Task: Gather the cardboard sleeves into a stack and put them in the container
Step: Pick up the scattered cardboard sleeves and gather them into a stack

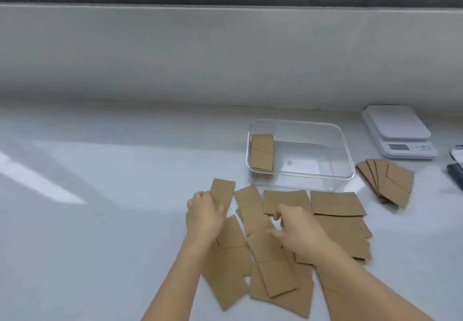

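Several flat brown cardboard sleeves (pixel 338 204) lie scattered on the pale counter in front of a clear plastic container (pixel 348 150). Inside the container, against its left wall, rests a small stack of sleeves (pixel 261 151). My left hand (pixel 204 214) grips the lower end of one sleeve (pixel 223 191) at the left of the spread. My right hand (pixel 295 230) hovers over the middle sleeves with fingers apart, holding nothing. A fanned pile of sleeves (pixel 389 183) lies to the right of the container.
A white kitchen scale (pixel 398 130) stands at the back right. A dark object (pixel 456 167) pokes in at the right edge. A grey wall ledge and window frame run behind the counter (pixel 100 195).
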The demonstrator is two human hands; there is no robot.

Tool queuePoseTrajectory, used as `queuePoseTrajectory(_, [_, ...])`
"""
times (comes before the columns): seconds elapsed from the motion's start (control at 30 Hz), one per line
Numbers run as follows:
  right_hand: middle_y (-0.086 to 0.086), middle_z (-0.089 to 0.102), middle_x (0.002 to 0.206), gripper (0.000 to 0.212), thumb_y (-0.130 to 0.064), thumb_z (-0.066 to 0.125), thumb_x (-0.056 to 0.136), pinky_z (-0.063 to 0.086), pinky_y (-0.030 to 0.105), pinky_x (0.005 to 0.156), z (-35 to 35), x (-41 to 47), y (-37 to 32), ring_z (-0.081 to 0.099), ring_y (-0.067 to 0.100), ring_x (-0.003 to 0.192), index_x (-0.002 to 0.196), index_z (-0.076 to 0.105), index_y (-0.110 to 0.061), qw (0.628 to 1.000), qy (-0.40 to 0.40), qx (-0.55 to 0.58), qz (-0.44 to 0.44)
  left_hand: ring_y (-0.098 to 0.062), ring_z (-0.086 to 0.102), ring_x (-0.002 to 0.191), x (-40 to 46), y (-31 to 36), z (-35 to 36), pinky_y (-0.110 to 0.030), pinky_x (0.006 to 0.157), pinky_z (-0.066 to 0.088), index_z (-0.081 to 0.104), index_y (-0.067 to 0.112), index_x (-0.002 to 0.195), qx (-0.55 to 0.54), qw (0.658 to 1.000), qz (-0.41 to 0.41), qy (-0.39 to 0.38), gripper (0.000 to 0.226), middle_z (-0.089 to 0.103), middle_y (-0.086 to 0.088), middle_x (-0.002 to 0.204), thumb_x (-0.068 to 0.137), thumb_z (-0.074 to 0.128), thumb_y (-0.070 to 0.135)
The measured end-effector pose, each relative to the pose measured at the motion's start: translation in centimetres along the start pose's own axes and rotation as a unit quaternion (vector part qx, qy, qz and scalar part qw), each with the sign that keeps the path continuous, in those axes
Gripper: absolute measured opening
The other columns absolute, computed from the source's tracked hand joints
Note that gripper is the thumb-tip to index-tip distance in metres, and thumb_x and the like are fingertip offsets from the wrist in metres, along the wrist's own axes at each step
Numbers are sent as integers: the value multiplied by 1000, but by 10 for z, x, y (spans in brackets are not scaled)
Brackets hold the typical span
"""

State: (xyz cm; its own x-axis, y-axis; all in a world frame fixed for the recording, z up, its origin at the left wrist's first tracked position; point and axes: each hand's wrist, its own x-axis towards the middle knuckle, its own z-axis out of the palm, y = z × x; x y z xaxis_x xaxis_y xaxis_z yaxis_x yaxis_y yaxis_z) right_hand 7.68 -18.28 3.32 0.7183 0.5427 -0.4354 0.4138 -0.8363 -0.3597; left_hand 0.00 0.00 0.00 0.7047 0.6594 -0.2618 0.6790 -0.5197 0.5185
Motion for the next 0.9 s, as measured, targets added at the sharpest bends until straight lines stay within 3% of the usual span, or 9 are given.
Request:
queuePoseTrajectory(0.1, [-2,52,90,46,-52,67,76,40,31,65,5,-1,-5,52,21,83,98,43,-19,999,-9,-27,21,-31,44,113,11,5,6,-38,86,45,50,8,118,84,996,-13,23,45,50,-11,122,85,57,37])
queuePoseTrajectory(0.27, [3,62,107,55,-49,75,69,41,32,65,19,1,-13,62,27,97,97,40,-18,996,-31,-72,35,-30,40,115,27,18,11,-37,86,44,41,9,125,124,992,-29,1,66,40,-11,128,76,69,43])
queuePoseTrajectory(0.4, [3,63,110,57,-45,77,69,41,31,65,25,5,-15,62,28,100,104,43,-15,995,-26,-77,54,-34,47,113,35,18,10,-39,86,46,29,5,137,23,998,-53,-36,76,38,-16,130,77,70,26])
queuePoseTrajectory(0.53, [2,64,109,59,-41,79,68,44,32,68,27,5,-14,62,27,100,108,43,-15,996,-22,-49,77,-26,57,93,30,17,-4,-32,75,46,11,5,146,-62,997,-44,-26,78,57,-10,112,84,58,10])
queuePoseTrajectory(0.6, [1,65,110,58,-40,79,68,45,33,69,28,3,-14,62,27,100,108,44,-16,996,-18,-35,80,-24,54,92,23,15,-15,-29,74,42,21,3,142,-109,993,-47,-14,66,57,-12,114,87,57,12])
queuePoseTrajectory(0.73, [0,63,114,57,-39,79,69,47,32,73,28,1,-14,61,24,102,112,46,-18,997,-13,-23,77,-23,55,89,1,-7,-35,-34,73,46,46,8,108,-200,975,-94,-13,25,58,-9,107,90,54,24])
queuePoseTrajectory(0.8, [0,63,114,58,-39,79,69,48,32,74,27,1,-14,61,24,103,113,47,-18,997,-11,-25,75,-24,61,91,-15,-20,-41,-36,75,50,54,11,103,-271,954,-128,-27,20,63,-6,104,90,53,27])
queuePoseTrajectory(0.9, [0,63,106,47,-39,78,70,45,30,67,25,1,-17,60,23,93,102,52,-16,997,-22,-39,67,-23,65,87,-47,-39,-43,-36,72,52,62,12,92,-279,948,-148,-34,14,68,-6,95,88,57,24])
